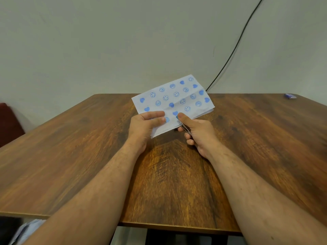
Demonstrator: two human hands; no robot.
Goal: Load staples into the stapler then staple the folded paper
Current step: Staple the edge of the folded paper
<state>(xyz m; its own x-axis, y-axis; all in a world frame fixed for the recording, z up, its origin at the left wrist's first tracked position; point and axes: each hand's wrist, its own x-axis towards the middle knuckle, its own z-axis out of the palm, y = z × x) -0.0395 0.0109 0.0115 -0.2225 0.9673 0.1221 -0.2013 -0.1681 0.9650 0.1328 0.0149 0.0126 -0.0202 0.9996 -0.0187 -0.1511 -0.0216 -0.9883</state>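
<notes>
Right hand (pixel 196 131) is wrapped around the stapler (pixel 185 130), nose at the folded paper's (pixel 174 101) near edge, while left hand (pixel 145 123) pinches that edge beside it.

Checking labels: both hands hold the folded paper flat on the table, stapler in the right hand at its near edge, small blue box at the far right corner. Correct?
Not quite. The head view shows the folded paper lifted off the table, held up by the left hand and right hand. The rest stands: stapler in the right hand at the near edge, small blue box at the far right corner.
</notes>
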